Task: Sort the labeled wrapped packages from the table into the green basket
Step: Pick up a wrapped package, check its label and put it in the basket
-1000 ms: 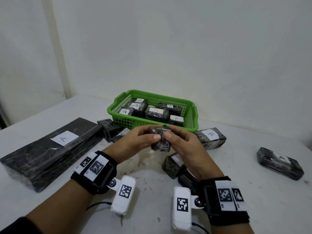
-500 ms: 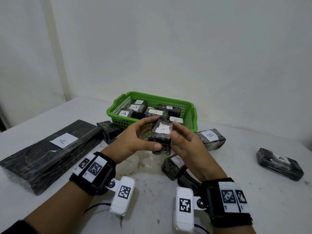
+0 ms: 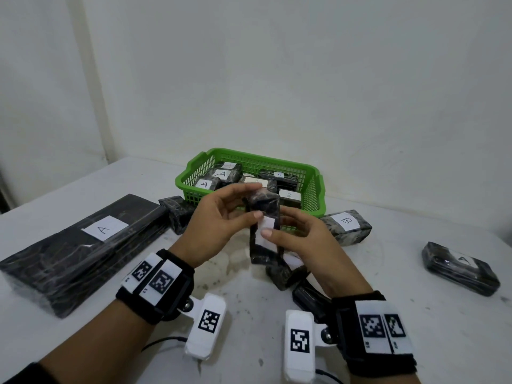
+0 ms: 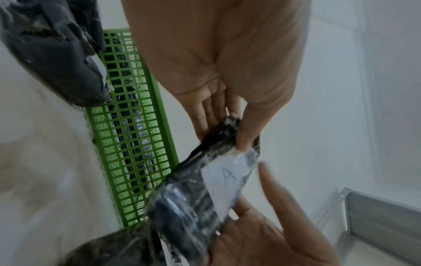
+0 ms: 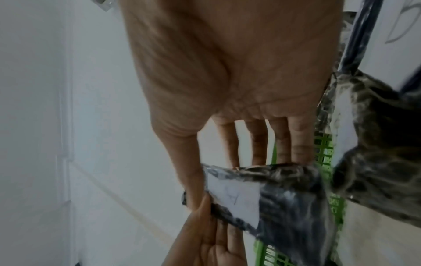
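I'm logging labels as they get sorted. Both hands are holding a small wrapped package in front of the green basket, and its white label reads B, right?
Not quite: the label reads A, not B. The left wrist view shows the letter on the small wrapped package, held by the left hand and the right hand in front of the green basket.

Fig.: my head cam shows plain off-white walls (image 3: 277, 73) w/ a vertical corner at left, white scuffed table (image 3: 415, 314) in front; even, soft light. Grey metal frame (image 4: 382, 212) in left-wrist view.
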Tool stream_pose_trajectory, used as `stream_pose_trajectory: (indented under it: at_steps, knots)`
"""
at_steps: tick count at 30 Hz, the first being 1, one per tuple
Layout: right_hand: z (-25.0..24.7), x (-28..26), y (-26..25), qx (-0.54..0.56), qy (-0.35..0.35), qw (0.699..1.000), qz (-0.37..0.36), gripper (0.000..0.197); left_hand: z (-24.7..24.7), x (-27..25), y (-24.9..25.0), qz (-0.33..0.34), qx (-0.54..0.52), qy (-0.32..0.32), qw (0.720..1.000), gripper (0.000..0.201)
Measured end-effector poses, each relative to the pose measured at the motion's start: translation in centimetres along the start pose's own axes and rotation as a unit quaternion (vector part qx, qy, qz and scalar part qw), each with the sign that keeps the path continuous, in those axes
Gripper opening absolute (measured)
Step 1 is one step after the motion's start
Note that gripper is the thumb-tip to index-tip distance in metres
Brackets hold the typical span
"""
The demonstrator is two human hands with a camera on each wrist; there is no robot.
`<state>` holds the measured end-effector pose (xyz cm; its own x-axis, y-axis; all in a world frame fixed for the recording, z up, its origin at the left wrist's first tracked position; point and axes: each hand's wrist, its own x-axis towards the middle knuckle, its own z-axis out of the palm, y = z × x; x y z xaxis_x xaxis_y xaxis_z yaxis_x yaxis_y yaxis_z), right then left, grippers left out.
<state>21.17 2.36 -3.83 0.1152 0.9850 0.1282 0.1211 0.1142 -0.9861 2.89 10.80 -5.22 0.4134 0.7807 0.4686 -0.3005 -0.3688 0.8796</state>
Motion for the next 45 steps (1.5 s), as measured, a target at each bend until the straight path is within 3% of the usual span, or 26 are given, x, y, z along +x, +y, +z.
stream_pose_trajectory:
  at_steps: [4,9,11,13,15,18,20,22,25,29,30,34,39,42,45]
  knots:
    - [0.0,0.3,-0.1,0.023,0.032,0.998,0.046,0.086,0.0,0.1,0.6,0.048,-0.040,0.002,0.998,0.053]
    - [0.2,-0.3,-0.9,0.080,-0.022,0.994,0.067,0.054,0.9,-0.5,0.4,0.077,-0.004,-0.054,0.996,0.049]
    - [0.2,-0.4,-0.9,0.095,-0.022,0.994,0.058,0.055,1.3,-0.7,0.4,0.073,0.010,-0.065,0.995,0.050]
    - [0.2,-0.3,-0.8,0.096,0.002,0.994,0.050,0.072,1.2,-0.7,0.7,0.071,0.019,-0.074,0.995,0.051]
    - [0.0,0.1,-0.3,0.096,0.037,0.994,0.037,0.088,0.7,-0.6,0.7,0.038,0.044,-0.090,0.994,0.065]
    - [-0.4,0.4,0.2,0.055,0.059,0.997,0.020,0.103,0.2,-0.3,0.4,-0.093,0.036,-0.116,0.988,0.094]
    - [-0.3,0.4,0.1,0.028,0.049,0.998,0.018,0.111,0.1,-0.1,-0.1,-0.150,-0.004,-0.094,0.984,0.087]
    - [-0.3,0.3,0.0,0.038,0.038,0.998,0.028,0.116,0.2,-0.1,-0.3,-0.154,-0.019,-0.068,0.986,0.076]
    - [-0.2,0.2,-0.3,0.058,0.011,0.997,0.052,0.106,0.1,-0.1,-0.3,-0.128,-0.011,-0.046,0.991,0.076]
    - [-0.3,0.2,-0.1,0.059,0.020,0.997,0.045,0.108,0.2,-0.2,-0.3,-0.149,-0.046,-0.065,0.986,0.101]
    - [-0.4,0.3,0.0,0.058,0.030,0.997,0.041,0.110,0.3,-0.4,-0.2,-0.157,-0.050,-0.086,0.983,0.101]
    - [-0.4,0.3,0.1,0.056,0.021,0.997,0.039,0.116,0.4,-0.4,0.2,-0.151,-0.016,-0.112,0.982,0.064]
    - [-0.6,0.5,0.3,0.074,0.007,0.996,0.041,0.114,0.4,-0.4,0.2,-0.157,-0.074,-0.127,0.977,0.078]
    - [-0.8,0.5,0.3,0.054,0.010,0.998,0.031,0.116,0.6,-0.4,0.2,-0.160,-0.077,-0.126,0.976,0.064]
    - [-0.9,0.5,0.4,0.038,-0.011,0.999,0.030,0.120,0.5,-0.4,0.1,-0.157,-0.097,-0.118,0.976,0.069]
